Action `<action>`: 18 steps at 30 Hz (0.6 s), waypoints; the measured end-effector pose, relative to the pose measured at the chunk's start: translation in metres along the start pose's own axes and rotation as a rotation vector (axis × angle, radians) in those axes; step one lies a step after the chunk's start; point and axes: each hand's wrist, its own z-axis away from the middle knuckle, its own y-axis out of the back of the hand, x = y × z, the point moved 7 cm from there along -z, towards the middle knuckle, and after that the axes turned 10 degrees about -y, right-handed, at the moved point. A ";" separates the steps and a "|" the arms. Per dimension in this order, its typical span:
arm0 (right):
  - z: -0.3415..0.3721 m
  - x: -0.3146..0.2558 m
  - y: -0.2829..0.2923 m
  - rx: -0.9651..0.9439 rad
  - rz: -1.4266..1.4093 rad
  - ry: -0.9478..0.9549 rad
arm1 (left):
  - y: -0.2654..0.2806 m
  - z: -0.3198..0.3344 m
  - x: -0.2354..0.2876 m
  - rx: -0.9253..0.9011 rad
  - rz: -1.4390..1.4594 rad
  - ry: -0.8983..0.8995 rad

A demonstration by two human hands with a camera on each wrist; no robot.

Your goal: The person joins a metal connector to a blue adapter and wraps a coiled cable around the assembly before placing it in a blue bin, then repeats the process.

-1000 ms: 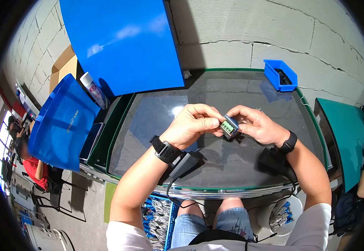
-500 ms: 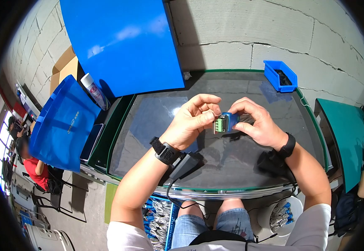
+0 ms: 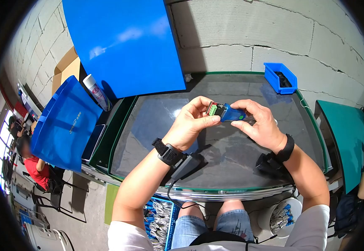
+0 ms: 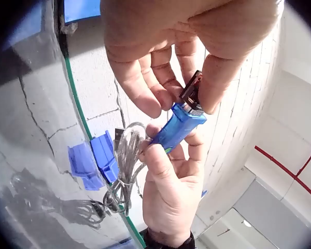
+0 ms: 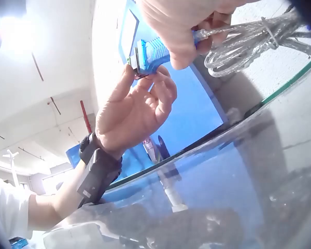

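A blue plug [image 3: 234, 114] is pinched between thumb and fingers of my right hand [image 3: 259, 123]. Joined to its left end is a small dark board with a green terminal block [image 3: 212, 110], which my left hand [image 3: 192, 124] pinches at its edge. In the left wrist view the blue plug [image 4: 175, 128] meets the dark board [image 4: 193, 92] with the metal part between them partly showing. A coiled grey cable [image 5: 249, 49] hangs from the plug's rear in the right wrist view, bound by a tie.
On the dark table [image 3: 232, 159], a blue bin [image 3: 281, 78] with black parts stands at the back right. A blue panel [image 3: 127, 46], a spray can [image 3: 97, 93] and a blue bag [image 3: 67, 125] are at the left. Cables fill a basket [image 3: 174, 221] and a white bucket [image 3: 267, 217] below.
The blue plug and green terminal block have turned, with the plug now lying lengthwise to the right. Both hands have shifted slightly, and the right fingers hold the plug's body.
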 end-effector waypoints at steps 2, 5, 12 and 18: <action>0.000 -0.004 0.000 0.000 0.013 0.027 | -0.004 0.000 0.000 -0.032 0.000 -0.001; -0.001 -0.007 -0.003 -0.022 0.074 0.041 | -0.002 0.000 0.000 -0.011 -0.061 0.017; -0.002 -0.001 -0.006 -0.094 0.155 0.011 | 0.013 0.000 -0.015 0.089 -0.062 0.090; -0.005 -0.001 -0.005 -0.199 0.142 -0.054 | 0.017 0.002 -0.022 0.130 -0.077 0.182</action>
